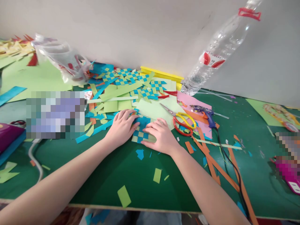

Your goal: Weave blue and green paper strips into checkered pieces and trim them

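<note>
A small blue and pale-green checkered piece of woven paper (140, 136) lies on the table in front of me, between my two hands. My left hand (120, 127) grips its left side, with the thumb on the paper and the fingers bent over the upper left edge. On the right side, my right hand (163, 137) holds it with curled fingers and the thumb at the lower edge. Parts of the weave are covered by my fingers. Just beyond lies a sheet of light-green paper (152, 107). Scissors (181, 121) with red and yellow handles rest to the right.
Woven checkered pieces (124, 76) and green strips pile up by the wall. A plastic bottle (220, 47) leans behind a glue gun (206, 114) with a black cord. Orange strips (211, 161) lie at right. A bagged cup (58, 57) and a blurred-out object (56, 114) are at left.
</note>
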A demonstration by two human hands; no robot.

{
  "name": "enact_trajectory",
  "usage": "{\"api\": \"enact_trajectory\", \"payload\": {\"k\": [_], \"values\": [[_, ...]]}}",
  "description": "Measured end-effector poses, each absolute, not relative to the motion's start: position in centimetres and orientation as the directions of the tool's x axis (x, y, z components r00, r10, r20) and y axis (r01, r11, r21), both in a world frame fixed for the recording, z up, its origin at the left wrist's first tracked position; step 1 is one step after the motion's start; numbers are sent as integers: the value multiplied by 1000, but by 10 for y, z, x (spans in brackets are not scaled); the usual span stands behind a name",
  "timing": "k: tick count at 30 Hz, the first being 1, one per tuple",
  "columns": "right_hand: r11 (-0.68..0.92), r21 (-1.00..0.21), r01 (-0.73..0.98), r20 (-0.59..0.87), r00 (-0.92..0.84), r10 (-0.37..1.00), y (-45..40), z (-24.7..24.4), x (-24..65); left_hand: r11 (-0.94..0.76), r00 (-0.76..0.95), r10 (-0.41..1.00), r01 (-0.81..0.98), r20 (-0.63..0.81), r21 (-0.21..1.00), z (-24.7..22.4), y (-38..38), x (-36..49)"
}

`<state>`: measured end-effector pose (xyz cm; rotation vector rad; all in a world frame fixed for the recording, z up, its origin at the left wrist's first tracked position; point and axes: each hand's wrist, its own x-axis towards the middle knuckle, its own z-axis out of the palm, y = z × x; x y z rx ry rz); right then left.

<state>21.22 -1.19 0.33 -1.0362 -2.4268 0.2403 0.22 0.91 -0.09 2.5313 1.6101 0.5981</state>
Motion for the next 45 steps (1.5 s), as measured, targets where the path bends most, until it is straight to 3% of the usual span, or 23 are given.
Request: {"api": "enact_trajectory", "payload": {"k": [4, 14, 21, 27, 32, 39, 42, 45], "values": [[696, -347, 628, 368, -592, 717, -12, 3, 212, -439, 359, 894, 824, 269, 358, -1, 10, 1], [696, -349, 627, 371, -590, 717, -12, 2, 213, -452, 346, 886, 791, 309, 413, 7, 9, 1], [697, -361, 620, 376, -587, 717, -13, 5, 211, -371, 263, 928, 702, 263, 608, 12, 7, 3], [526, -566, 635, 500, -243, 831, -13, 6, 210, -339, 186, 941, 533, 283, 776, 15, 3, 2], [387, -724, 571, 348, -181, 920, -11, 5, 210, -433, 162, 898, 485, 408, 760, 18, -5, 1], [513, -682, 522, 473, -220, 853, -12, 10, 211, -500, 213, 866, 363, 453, 786, 17, -11, 3], [577, -620, 531, 552, -228, 802, -12, 10, 212, -463, 302, 875, 298, 378, 834, 17, -11, 3], [619, -539, 571, 617, -233, 752, -13, 11, 213, -360, 317, 914, 345, 254, 867, 17, -8, 4]]}}
